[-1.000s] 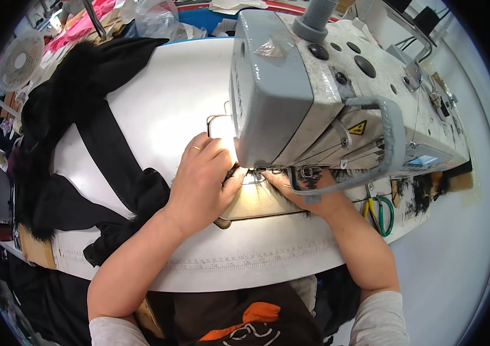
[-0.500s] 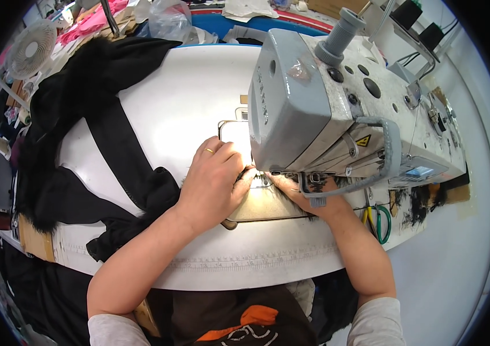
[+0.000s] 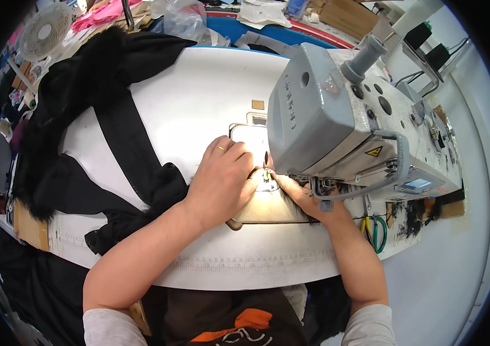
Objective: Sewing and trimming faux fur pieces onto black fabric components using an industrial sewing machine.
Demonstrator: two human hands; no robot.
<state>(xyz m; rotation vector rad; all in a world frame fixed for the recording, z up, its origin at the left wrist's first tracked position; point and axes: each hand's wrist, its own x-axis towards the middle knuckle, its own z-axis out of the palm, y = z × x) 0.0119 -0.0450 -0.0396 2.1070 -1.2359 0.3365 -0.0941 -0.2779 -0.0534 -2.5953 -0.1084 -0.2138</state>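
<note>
- Left forearm (image 3: 144, 256): crossing the front edge of the surface (image 3: 216, 86) toward its left corner, slanting inward from a bent elbow.
- Left hand (image 3: 222, 179): turning its back upward, the fingers curling, the thumb pointing rightward; its grip is staying hidden.
- Right forearm (image 3: 357, 256): crossing the front edge toward the right corner, angling inward.
- Right hand (image 3: 298, 193): reaching leftward, partly hidden, its fingertips lying just beside the left hand's.

Warning triangle (image 3: 374, 151) on sewing machine (image 3: 314, 109)
</note>
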